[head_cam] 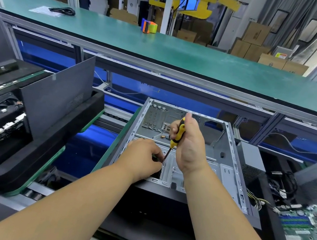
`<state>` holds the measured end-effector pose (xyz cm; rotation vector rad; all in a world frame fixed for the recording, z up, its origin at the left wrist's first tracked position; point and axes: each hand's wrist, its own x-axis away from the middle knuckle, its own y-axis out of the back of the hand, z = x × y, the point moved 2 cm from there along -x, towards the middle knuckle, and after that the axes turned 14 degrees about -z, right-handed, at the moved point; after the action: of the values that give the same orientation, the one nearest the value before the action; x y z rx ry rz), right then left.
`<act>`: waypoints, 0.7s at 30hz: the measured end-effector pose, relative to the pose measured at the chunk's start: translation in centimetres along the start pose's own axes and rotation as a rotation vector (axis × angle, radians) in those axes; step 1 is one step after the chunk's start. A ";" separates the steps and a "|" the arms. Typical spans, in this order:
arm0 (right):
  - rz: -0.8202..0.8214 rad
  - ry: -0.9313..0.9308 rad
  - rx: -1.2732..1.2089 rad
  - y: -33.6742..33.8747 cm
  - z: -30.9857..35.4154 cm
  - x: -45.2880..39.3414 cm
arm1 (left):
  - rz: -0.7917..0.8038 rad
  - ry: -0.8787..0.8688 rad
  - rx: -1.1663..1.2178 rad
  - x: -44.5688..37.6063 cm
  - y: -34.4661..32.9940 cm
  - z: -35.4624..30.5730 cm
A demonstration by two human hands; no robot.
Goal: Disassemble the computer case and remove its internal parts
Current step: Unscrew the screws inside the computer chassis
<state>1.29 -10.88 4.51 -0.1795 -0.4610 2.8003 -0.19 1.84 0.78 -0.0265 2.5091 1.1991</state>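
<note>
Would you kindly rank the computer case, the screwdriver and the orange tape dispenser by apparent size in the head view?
1. Computer case, by far the largest.
2. Screwdriver.
3. Orange tape dispenser, smallest looking, but it sits far from the camera, so that ranking is unsure.

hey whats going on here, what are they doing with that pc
A person is stripping down an open computer case on a workbench. The right hand grips a yellow-and-black screwdriver, its tip down at a spot inside the case floor. The left hand is curled around something dark right beside the tip. The case looks mostly emptied; a green motherboard and loose cables lie to the right.
</note>
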 end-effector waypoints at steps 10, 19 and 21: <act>0.041 -0.033 0.033 0.7 0.7 -0.2 | -0.012 -0.015 -0.019 -0.1 -0.2 0.1; 0.000 -0.073 -0.066 -0.2 0.2 0.4 | -0.005 -0.016 -0.008 -0.2 -0.4 0.0; 0.002 -0.039 -0.020 -0.2 0.2 0.4 | -0.001 -0.014 0.005 -0.2 -0.4 0.1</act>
<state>0.88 -10.68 4.76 -0.1301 -0.4979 2.8066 0.07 1.62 0.47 -0.0182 2.4996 1.1885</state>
